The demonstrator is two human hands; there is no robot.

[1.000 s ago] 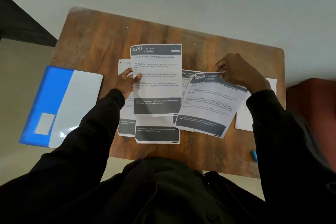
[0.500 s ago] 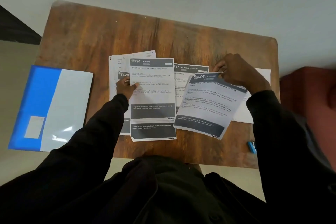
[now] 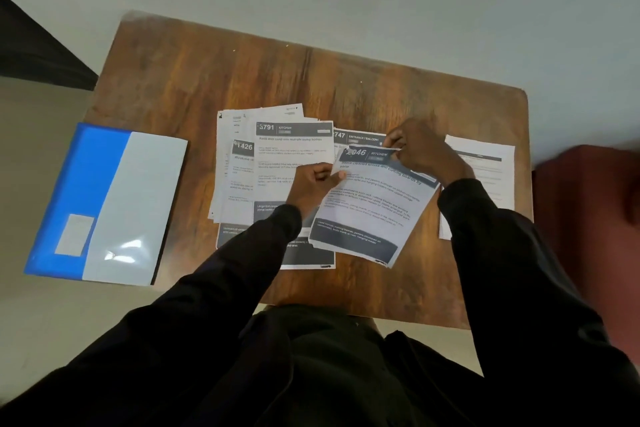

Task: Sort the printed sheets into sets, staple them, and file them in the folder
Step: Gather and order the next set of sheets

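Observation:
Both hands hold the sheet headed 2046 KITCHEN (image 3: 370, 204), tilted above the table's middle. My right hand (image 3: 420, 149) pinches its top edge, and my left hand (image 3: 313, 184) pinches its left edge. Beneath and to the left, the 3791 KITCHEN sheet (image 3: 287, 152) lies flat on a fanned pile that includes a 1426 sheet (image 3: 239, 166). A sheet headed ENTRANCE / BALCONY (image 3: 360, 139) peeks out behind the held one. The blue and grey folder (image 3: 114, 204) lies closed at the table's left edge, overhanging it. No stapler shows in view.
Another printed sheet (image 3: 481, 180) lies near the right edge of the wooden table (image 3: 277, 80). A dark red seat (image 3: 588, 204) stands just right of the table. The far half of the tabletop carries no objects.
My left hand let the 3791 sheet down onto the pile, then moved right and took the left edge of the 2046 sheet. My right hand kept its hold.

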